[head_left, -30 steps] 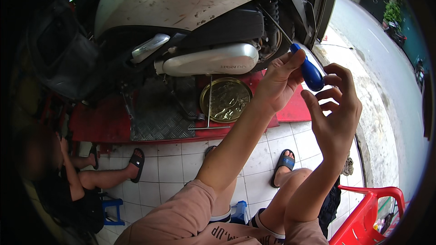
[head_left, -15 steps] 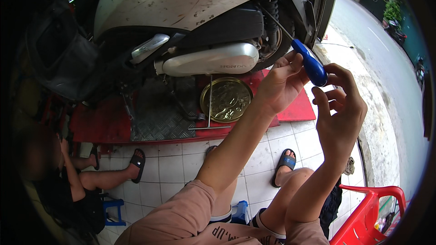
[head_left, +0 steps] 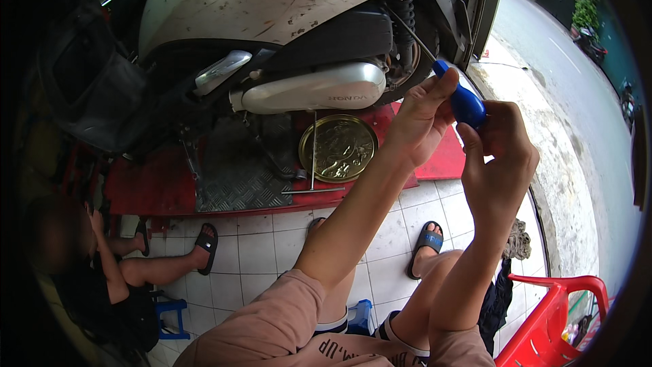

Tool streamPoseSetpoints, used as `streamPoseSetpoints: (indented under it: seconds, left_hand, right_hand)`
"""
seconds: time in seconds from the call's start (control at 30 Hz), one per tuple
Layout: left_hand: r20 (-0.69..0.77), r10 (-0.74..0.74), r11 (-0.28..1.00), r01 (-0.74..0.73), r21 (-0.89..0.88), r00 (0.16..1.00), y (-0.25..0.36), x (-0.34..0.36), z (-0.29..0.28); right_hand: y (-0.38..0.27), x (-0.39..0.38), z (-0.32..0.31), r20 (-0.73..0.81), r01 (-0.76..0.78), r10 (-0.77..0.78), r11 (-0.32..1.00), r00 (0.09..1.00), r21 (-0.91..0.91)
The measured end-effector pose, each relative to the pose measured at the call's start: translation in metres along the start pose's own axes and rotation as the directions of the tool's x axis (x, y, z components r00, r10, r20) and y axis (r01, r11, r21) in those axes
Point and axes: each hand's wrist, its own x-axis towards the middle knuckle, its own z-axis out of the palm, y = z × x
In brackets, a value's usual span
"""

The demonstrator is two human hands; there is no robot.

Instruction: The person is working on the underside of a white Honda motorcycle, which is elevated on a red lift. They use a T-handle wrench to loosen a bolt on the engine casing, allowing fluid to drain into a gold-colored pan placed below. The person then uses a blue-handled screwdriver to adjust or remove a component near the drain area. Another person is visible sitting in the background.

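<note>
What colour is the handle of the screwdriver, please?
The screwdriver handle is blue; it shows best in the head view.

The screwdriver handle point(head_left: 468, 107) is smooth, glossy blue plastic, its slim shaft point(head_left: 415, 37) metal; beyond it, the scooter's pale body panel point(head_left: 272, 0) is smooth but scuffed; the silver engine cover point(head_left: 316, 88) has a satin metallic sheen; the golden tray point(head_left: 350, 143) shines like polished metal; left of it, the tread plate point(head_left: 234, 194) is dull and ridged; near right, the chair point(head_left: 540, 326) is glossy red plastic; the near-left sleeve point(head_left: 288, 302) is matt cloth.
</note>
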Motion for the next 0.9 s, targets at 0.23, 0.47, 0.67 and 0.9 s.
streamPoseSetpoints:
  seconds: [0.23,0.47,0.67,0.9]
  left_hand:
    - [0.133,0.007,0.978,0.021,-0.209,0.991,-0.011,0.004,-0.012]
    - [0.123,0.013,0.993,0.002,-0.12,0.992,-0.004,0.005,-0.004]
    - [0.184,0.048,0.96,0.006,-0.281,0.982,-0.011,0.005,-0.012]
    - [0.232,0.015,0.982,0.029,-0.187,0.973,-0.009,0.009,-0.012]
  right_hand:
    - [0.019,0.001,0.003,0.065,-0.135,0.135,0.991,0.989,-0.008]
    - [0.012,0.001,0.002,-0.012,-0.029,0.028,0.999,1.0,-0.028]
    - [0.027,0.002,0.004,0.187,-0.2,0.214,0.976,0.959,-0.09]
    - [0.006,-0.002,-0.001,0.053,0.022,-0.021,1.0,0.998,0.0]
